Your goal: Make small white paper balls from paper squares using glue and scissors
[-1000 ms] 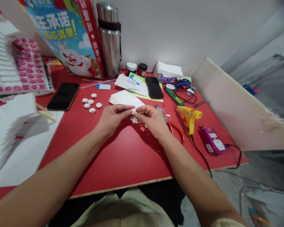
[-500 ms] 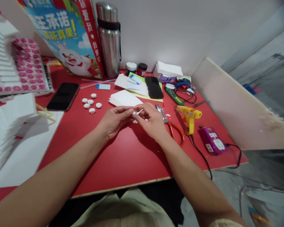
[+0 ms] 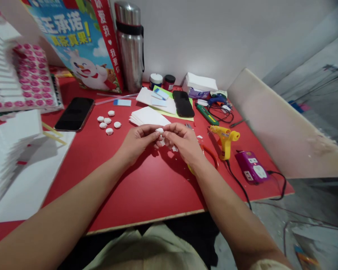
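Note:
Between the fingertips of both hands sits a small white paper disc, looking like the several white discs lying loose on the red table to the left. My left hand pinches it from the left, thumb and fingers closed. From the other side my right hand grips it, fingers closed too. White paper scraps lie just under the fingers. Behind the hands is a fanned stack of white cards. Scissors with orange handles lie partly hidden under my right wrist.
A yellow glue gun and a purple power socket stand to the right, with cables. A black phone lies left, near a folded white paper structure. At the back are a steel thermos and a second phone.
The white piece in my fingers has turned and now shows its rounded top. My right hand has shifted slightly right and down, covering more of the scissors.

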